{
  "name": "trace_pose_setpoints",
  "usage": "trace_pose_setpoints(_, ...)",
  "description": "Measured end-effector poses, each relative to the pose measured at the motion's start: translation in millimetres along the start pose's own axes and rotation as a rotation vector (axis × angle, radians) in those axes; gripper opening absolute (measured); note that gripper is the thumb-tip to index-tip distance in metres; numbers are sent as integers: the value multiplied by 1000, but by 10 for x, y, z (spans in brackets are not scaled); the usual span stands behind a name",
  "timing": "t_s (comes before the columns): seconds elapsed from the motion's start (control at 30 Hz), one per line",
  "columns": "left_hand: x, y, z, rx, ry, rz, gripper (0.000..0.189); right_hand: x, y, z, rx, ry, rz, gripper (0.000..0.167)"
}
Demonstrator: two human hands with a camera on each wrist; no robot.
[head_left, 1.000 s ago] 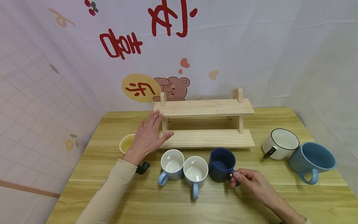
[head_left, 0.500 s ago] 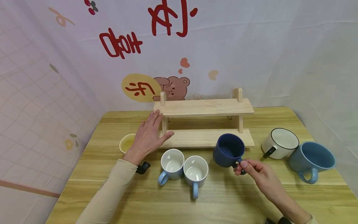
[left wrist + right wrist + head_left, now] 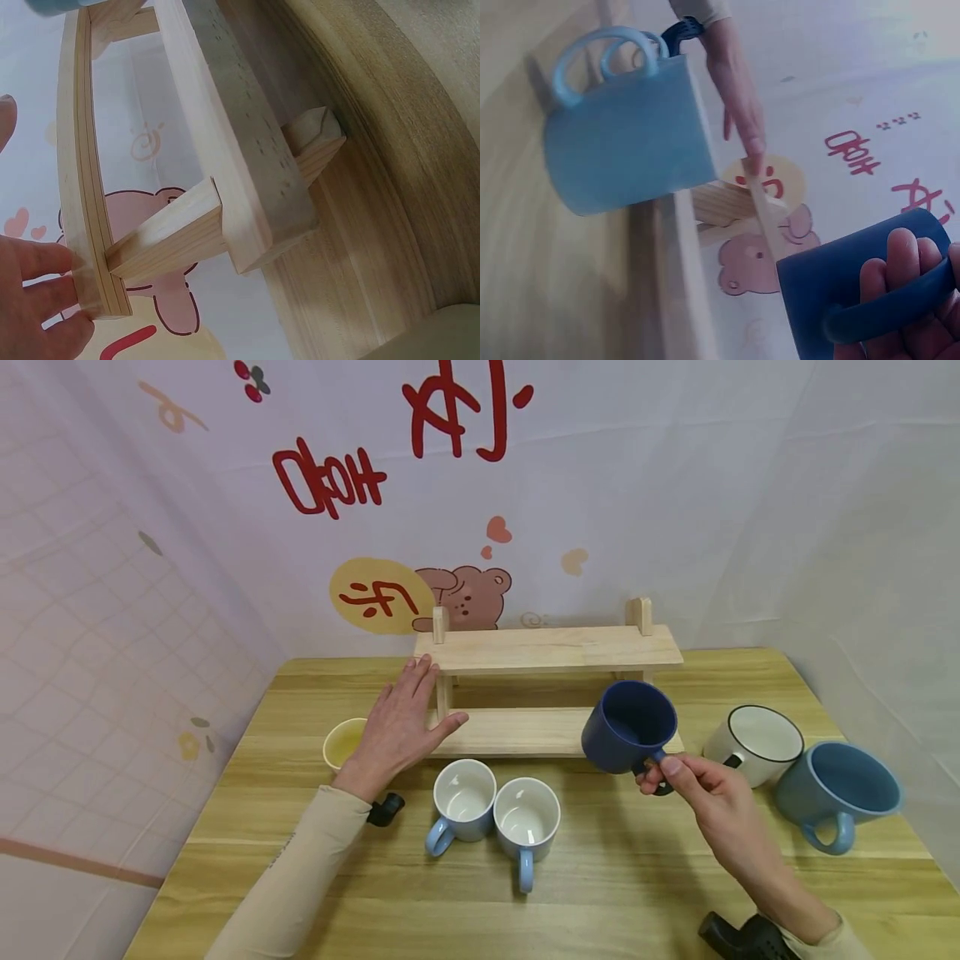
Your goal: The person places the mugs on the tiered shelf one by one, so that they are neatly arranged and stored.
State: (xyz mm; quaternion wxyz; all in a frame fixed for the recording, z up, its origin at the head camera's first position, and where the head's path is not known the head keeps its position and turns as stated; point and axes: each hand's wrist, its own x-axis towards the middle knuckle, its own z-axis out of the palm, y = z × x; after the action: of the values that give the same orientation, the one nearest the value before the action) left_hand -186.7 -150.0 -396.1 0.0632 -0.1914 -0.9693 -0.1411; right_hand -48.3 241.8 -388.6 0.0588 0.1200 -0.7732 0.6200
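Navy mug (image 3: 618, 737) aloft, left of right grip (image 3: 708, 802) pinching its handle (image 3: 892, 307); left grip (image 3: 397, 722) straight-fingered, touching shelf (image 3: 555, 647).

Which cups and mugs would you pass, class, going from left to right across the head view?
Yellow cup, first white-lined light blue mug, second white-lined light blue mug, dark blue mug, white mug with a dark rim, large grey-blue mug.
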Motion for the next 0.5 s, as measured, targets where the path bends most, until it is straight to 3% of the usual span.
trace_pose_setpoints(0.27, -9, -20, 7, -13, 13, 11, 98, 179, -181, -15, -74, 82, 42, 36)
trace_pose_setpoints(0.5, -22, -16, 0, -23, 18, 17, 98, 347, -232, -3, -58, 126, 40, 40)
